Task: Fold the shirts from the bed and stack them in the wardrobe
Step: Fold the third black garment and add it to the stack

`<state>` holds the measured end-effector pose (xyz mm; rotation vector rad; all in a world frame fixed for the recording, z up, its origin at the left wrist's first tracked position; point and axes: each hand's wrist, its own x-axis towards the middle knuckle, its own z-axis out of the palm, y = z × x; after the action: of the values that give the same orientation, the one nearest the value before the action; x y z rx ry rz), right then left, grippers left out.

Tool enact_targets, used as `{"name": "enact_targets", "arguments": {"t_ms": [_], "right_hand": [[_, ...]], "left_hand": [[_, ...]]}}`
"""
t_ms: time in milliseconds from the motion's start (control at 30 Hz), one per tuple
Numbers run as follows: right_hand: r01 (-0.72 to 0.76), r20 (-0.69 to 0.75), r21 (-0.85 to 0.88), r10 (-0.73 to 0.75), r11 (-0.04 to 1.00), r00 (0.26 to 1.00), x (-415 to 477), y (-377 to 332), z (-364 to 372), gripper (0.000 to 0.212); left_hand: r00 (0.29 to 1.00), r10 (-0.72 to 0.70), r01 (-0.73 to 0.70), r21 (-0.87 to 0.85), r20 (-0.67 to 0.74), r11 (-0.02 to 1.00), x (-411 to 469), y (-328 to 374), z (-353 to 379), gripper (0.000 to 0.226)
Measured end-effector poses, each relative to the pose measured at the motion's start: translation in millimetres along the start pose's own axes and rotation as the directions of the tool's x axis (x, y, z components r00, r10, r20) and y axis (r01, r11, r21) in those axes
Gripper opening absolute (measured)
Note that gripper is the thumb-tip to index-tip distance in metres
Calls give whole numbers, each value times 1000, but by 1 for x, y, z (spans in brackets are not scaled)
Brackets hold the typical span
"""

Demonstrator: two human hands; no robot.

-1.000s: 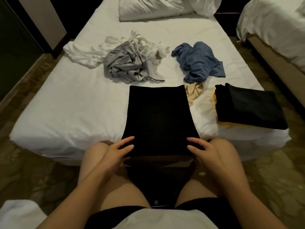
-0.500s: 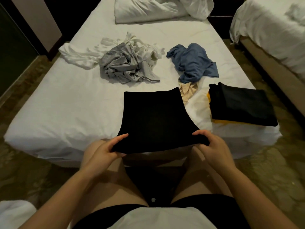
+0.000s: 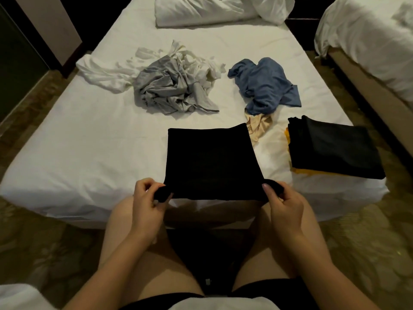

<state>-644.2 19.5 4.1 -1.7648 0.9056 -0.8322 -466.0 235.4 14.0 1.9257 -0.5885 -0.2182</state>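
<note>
My left hand and right hand each pinch a near corner of the folded black shirt, at the bed's near edge. Bare sheet lies to its left. Loose pieces: one grey shirt, one white shirt, one blue shirt, one beige piece. One folded black stack at right, with a yellow layer mostly hidden underneath.

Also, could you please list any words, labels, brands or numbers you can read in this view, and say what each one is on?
No text can be read anywhere in this view.
A small pale tag between the person's knees: too small and blurred to read.
On the black shirt, blue shirt, grey shirt and folded stack: no print shows.
</note>
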Motion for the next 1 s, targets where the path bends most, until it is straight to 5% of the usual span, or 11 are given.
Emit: {"name": "enact_targets", "arguments": {"t_ms": [100, 267, 633, 1000], "right_hand": [[-53, 5, 73, 53, 996, 999, 23, -1, 14, 18], [-79, -40, 36, 81, 996, 996, 90, -4, 49, 4], [-233, -58, -394, 228, 889, 972, 203, 39, 113, 35], [-280, -101, -442, 263, 852, 960, 214, 51, 124, 39]], "left_hand": [[999, -12, 13, -28, 35, 1000, 21, -4, 10, 14], [993, -72, 73, -1, -97, 997, 78, -5, 28, 12], [934, -347, 356, 206, -80, 911, 202, -46, 74, 38], [913, -377, 408, 295, -158, 864, 213, -65, 88, 41]]}}
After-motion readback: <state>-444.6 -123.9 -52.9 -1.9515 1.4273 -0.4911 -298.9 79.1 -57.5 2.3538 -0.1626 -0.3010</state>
